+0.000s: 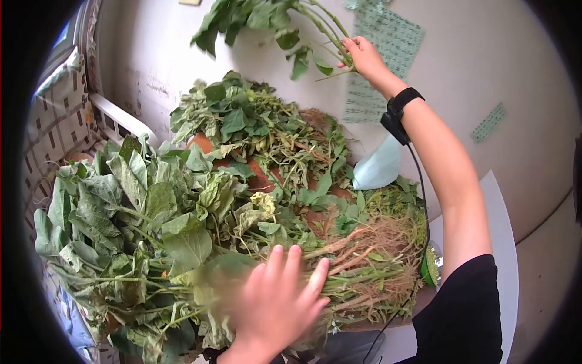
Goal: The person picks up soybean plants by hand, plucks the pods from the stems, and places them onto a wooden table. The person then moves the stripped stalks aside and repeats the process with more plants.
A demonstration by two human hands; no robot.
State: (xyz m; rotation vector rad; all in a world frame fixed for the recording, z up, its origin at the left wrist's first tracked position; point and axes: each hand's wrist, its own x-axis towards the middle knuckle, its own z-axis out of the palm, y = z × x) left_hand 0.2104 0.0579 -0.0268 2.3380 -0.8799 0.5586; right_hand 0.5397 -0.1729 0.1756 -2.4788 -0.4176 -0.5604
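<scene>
My right hand (362,59) is raised at the top, its fingers closed round the stems of an uprooted leafy bean plant (260,18). The leaves of that plant hang to the left of the hand. Low in the view, my left hand (279,297) lies with fingers spread over a big heap of bean plants (163,236). Part of this hand is smeared by motion. Brown roots (370,242) and green stems stick out to the right of it.
A second pile of wilted plants with pods (260,130) sits behind, against the wall. Nearby are a pale blue sheet (377,167), green written papers (385,67) on the wall, a white rail (123,116) and a black cable (427,212) from my right wrist.
</scene>
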